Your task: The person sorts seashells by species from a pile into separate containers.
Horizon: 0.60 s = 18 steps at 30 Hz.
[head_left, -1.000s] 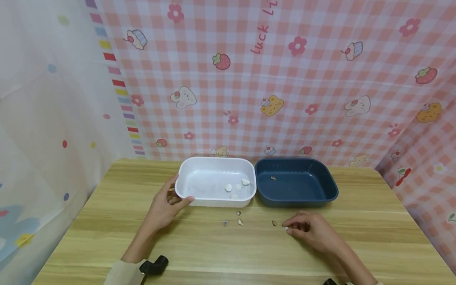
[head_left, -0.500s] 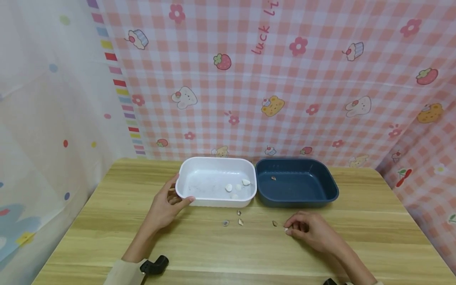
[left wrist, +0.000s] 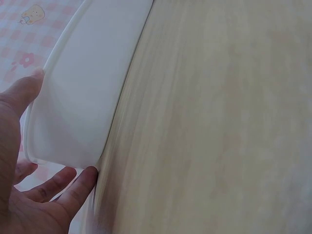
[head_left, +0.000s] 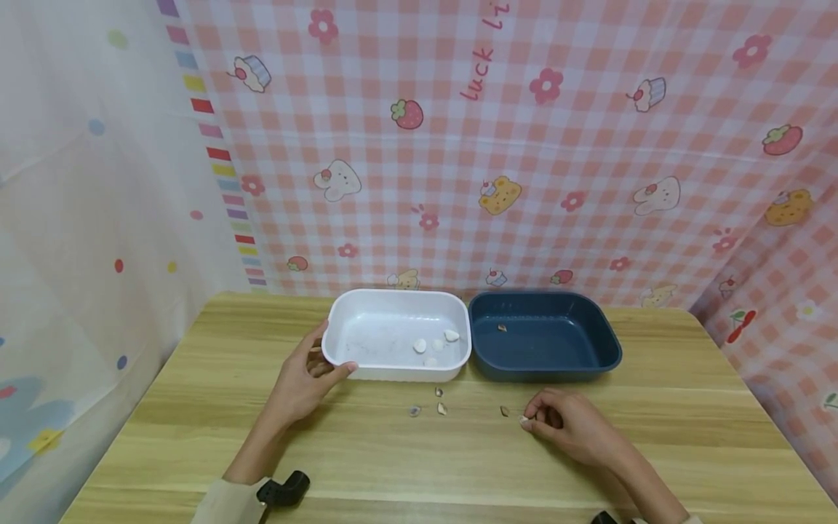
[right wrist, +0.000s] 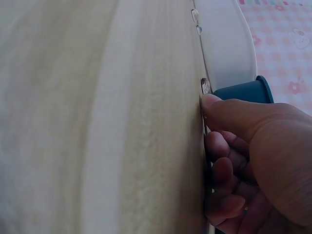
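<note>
My left hand (head_left: 302,382) holds the near left corner of a white plastic tub (head_left: 396,372), thumb on its rim and fingers against its end wall, as the left wrist view (left wrist: 73,87) also shows. Several pale shells (head_left: 420,346) lie inside toward its right end. My right hand (head_left: 572,426) pinches a small whitish shell (head_left: 524,421) at the table top, mostly covered by the fingertips. Just left of it lies a brown shell (head_left: 504,411). Before the white tub are a grey shell (head_left: 415,411), a cream shell (head_left: 441,409) and a small dark-edged shell (head_left: 439,392).
A dark blue tub (head_left: 546,374) stands beside the white one, close against it, with one small brown shell (head_left: 502,327) inside. Both sit near the back of the wooden table (head_left: 419,473). A checked pink cloth (head_left: 452,160) hangs behind.
The fingertips of my right hand have drawn slightly closer together on the whitish shell. My left hand, both tubs and the other shells stay where they were.
</note>
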Available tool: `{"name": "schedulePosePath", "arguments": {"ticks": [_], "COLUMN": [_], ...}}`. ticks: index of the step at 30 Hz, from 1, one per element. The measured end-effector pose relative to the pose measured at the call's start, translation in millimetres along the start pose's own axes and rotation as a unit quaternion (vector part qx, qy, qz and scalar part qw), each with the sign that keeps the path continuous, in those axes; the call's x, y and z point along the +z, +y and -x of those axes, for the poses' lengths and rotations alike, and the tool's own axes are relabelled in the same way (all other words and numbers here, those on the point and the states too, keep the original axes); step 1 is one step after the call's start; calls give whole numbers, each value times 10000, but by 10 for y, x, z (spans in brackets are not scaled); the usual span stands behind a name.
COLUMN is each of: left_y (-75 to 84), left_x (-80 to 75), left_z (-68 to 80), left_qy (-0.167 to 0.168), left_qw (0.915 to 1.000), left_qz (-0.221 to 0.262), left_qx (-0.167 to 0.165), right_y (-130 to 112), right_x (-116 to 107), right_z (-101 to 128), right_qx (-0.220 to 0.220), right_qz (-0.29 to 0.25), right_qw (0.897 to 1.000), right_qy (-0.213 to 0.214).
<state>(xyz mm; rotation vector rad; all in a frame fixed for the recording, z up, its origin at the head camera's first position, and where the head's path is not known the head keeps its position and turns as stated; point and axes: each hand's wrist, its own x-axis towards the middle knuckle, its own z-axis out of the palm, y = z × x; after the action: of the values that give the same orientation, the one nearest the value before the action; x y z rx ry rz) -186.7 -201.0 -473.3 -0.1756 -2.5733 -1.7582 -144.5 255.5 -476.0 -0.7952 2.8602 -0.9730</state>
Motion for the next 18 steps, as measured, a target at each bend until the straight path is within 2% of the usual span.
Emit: {"name": "schedulePosePath", "arguments": {"ticks": [7,13,18], "left_y": [-3,0,1], "left_x": [1,2,3], "left_z": [1,4,5], "left_qy": [3,20,21], "left_qw": [10000,10000,10000], "left_qz": [-14,10,4], "left_qx": [-3,2,41], "right_y": [-27,-62,-90], "right_x": [2,33,30], "right_z": [15,34,43], "right_qx": [-40,228,373], "right_qz": [72,218,228], "right_qw": [9997,9976,9967], "right_qy": [232,616,683]}}
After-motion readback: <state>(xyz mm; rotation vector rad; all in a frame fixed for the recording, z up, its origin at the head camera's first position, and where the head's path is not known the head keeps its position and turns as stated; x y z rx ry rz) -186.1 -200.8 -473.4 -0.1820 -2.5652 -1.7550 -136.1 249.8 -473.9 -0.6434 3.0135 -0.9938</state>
